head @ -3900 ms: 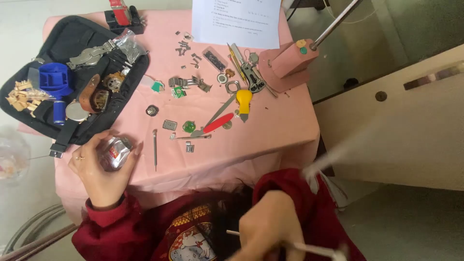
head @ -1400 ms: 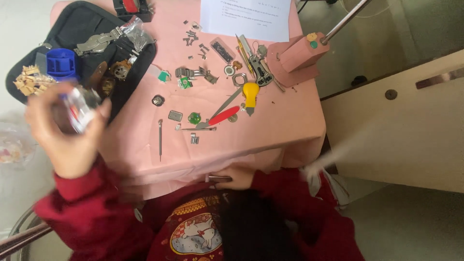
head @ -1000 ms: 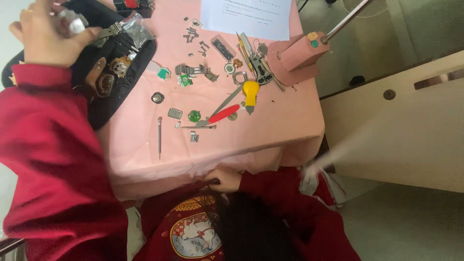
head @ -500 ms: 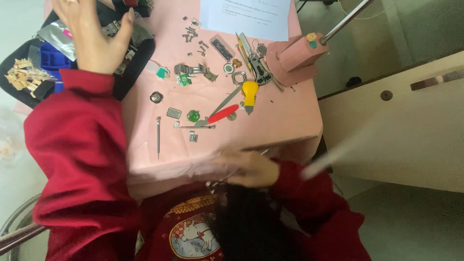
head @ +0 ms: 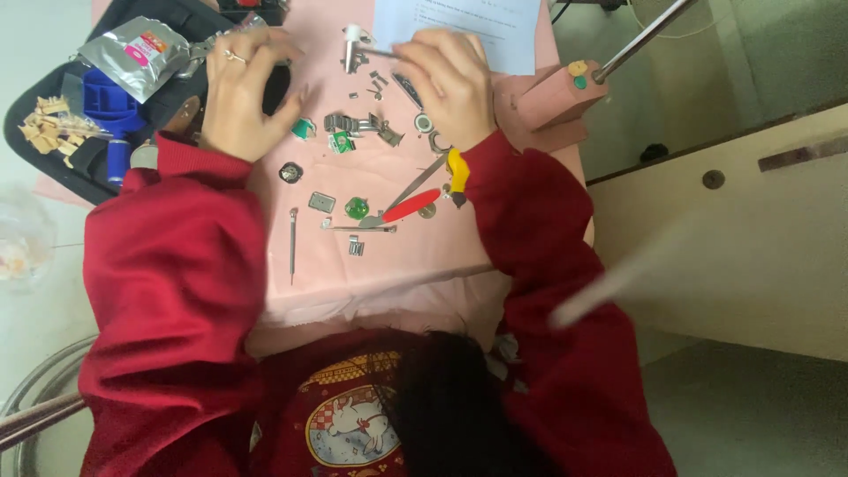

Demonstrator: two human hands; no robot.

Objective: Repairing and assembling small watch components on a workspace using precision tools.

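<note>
Paper sheet (head: 459, 26) cut off at top edge

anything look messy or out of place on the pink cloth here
Nothing looks broken or spilled. Small metal parts lie scattered loose over the pink cloth between both hands, and a foil pouch sits askew on the black case.

One view only, head-worn, looking steeply down from above the person. Close range: red sleeves and dark hair fill the frame from 6 o'clock up toward centre. Pink-covered surface (head: 415, 265) occupies the upper middle, its far edge cut off at 12 o'clock. Left hand (head: 237, 93) sits at 11 o'clock, right hand (head: 446, 84) at 12 o'clock, both in the upper part of the frame. Black tool case (head: 53, 163) cropped at 10 o'clock. Pale cabinet (head: 733, 238) runs along 3 o'clock. Frame tilted slightly, surface edges not square to it.
</note>
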